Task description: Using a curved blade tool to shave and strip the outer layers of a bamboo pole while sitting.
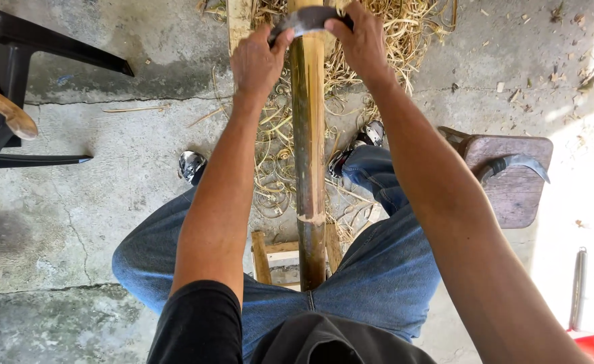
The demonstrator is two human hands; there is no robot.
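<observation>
Bamboo pole [308,148] between knees; stool [513,182] right.

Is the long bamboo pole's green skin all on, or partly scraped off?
Partly scraped off. The long bamboo pole shows pale yellow wood along its far stretch, dark green below a ragged edge near the knees; curled shavings litter the concrete floor.

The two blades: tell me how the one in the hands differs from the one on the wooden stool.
The blade in the hands lies crosswise over the bamboo pole, gripped at both ends by the left hand and right hand; the blade on the stool lies loose, untouched. The held one looks a broad band; the stool one tapers to a point. Both are dark, curved metal.
</observation>
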